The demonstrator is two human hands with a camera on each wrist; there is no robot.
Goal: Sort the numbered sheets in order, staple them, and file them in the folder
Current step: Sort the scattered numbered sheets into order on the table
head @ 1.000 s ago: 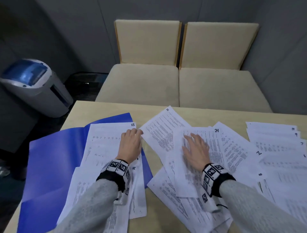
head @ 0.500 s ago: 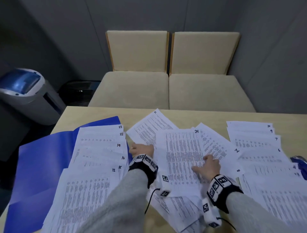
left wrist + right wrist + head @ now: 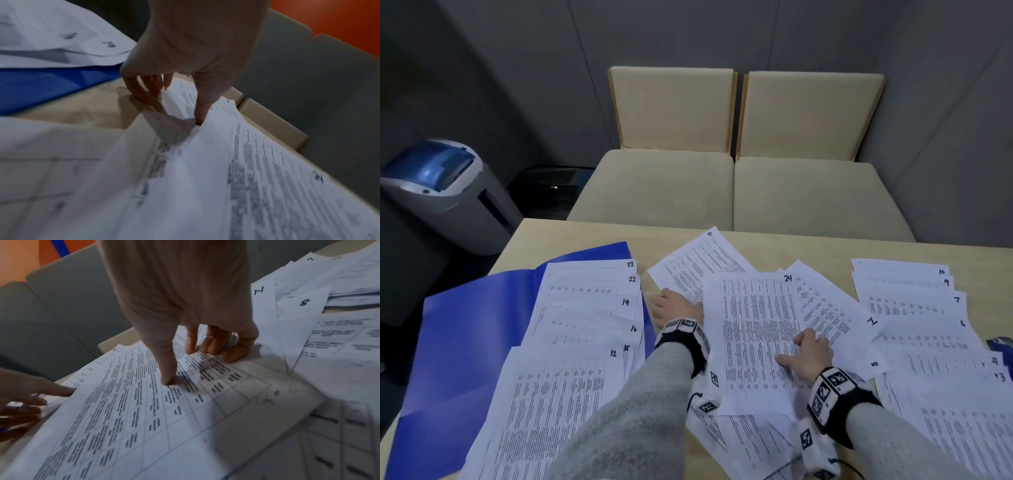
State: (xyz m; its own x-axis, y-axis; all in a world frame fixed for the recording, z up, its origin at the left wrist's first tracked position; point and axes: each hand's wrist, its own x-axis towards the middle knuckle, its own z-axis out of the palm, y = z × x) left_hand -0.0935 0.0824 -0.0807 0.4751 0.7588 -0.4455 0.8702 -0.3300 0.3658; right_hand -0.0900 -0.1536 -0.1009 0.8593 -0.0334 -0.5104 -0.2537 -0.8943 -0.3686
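Sheet 24 (image 3: pixel 753 325) lies on top of the loose printed sheets in the middle of the table. My right hand (image 3: pixel 808 353) holds its right edge, with the thumb (image 3: pixel 166 374) pressed on top and the fingers curled at the edge. My left hand (image 3: pixel 674 308) is at its left edge. The left thumb tip (image 3: pixel 200 113) is tucked at the raised paper edge and the bent fingers (image 3: pixel 141 92) touch the table beside sheet 21 (image 3: pixel 698 260). On the left, the open blue folder (image 3: pixel 465 342) carries a fanned pile (image 3: pixel 585 308) numbered 23 down to 12.
A second fanned pile (image 3: pixel 914 301) numbered 10, 9, 7 and 6 lies at the right. Sheets 14 (image 3: pixel 825 308) and 8 (image 3: pixel 869 359) stick out beside sheet 24. A blue object (image 3: pixel 1000 342) shows at the right edge. Beyond the table (image 3: pixel 585 236) are cream seats (image 3: pixel 722 188) and a grey machine (image 3: pixel 441 192).
My left hand left the 23 pile and came across to sheet 24's left edge. My right hand slid from the sheet's middle to its right edge, fingers now curled.
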